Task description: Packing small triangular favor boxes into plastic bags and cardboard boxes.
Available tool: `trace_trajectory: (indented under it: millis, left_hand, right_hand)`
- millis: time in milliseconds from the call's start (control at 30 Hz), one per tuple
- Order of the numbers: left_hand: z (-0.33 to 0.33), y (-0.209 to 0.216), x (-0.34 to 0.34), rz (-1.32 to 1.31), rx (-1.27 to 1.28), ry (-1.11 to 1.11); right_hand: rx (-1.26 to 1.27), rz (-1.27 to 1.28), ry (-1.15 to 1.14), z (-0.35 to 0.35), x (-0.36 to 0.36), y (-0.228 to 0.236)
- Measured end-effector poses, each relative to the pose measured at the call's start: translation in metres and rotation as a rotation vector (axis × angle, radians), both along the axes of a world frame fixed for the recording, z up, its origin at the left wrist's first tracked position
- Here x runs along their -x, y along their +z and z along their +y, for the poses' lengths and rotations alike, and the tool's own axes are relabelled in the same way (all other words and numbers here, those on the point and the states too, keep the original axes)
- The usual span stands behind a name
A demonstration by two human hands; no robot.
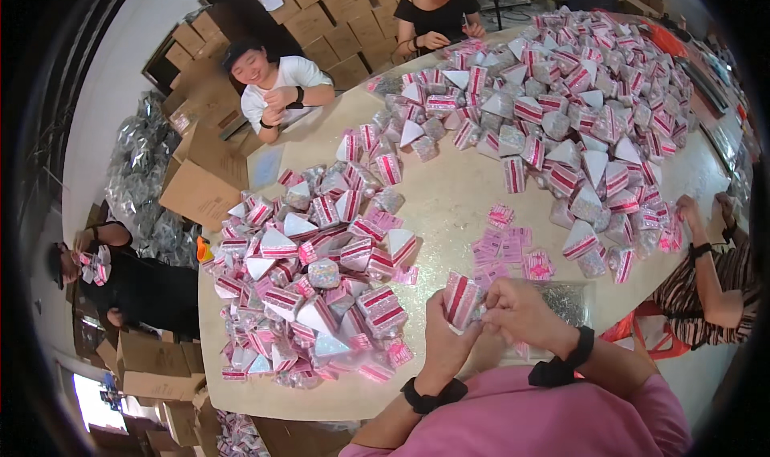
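Note:
In front of my chest, my left hand [446, 343] is closed round a wedge-shaped package [461, 295] with pink and white stripes, like a toy cake slice. My right hand [523, 316] meets it from the right, fingers pinched together at the package's side. Whatever small thing those fingers grip is hidden. Pink printed cards [504, 247] lie just beyond my hands. Partly behind my right hand is a shallow clear tray [592, 303] of small silvery metal pieces.
A heap of similar striped packages [321, 276] covers the table's left side; a larger heap [561, 112] fills the far right. Co-workers sit across the table [433, 208] and at its right edge; another person stands at left. Cardboard boxes [207, 180] stand beyond the left edge.

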State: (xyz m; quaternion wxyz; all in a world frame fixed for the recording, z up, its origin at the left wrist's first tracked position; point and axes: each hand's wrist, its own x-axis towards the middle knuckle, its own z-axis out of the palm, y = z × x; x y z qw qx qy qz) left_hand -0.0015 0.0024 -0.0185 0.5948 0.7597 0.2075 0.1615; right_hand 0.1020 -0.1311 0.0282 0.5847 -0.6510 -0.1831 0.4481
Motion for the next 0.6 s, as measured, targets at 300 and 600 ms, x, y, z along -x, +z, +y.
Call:
trace_trajectory:
  millis: [300, 600]
  left_hand:
    - [0.046, -0.03, 0.007, 0.192, 0.076, 0.091]
    - [0.253, -0.02, 0.083, -0.007, 0.219, 0.397]
  right_hand:
    - [-0.21, -1.072, 0.291, 0.005, -0.004, 0.002]
    - [-0.575, -1.94, 0.654, 0.017, 0.052, 0.114]
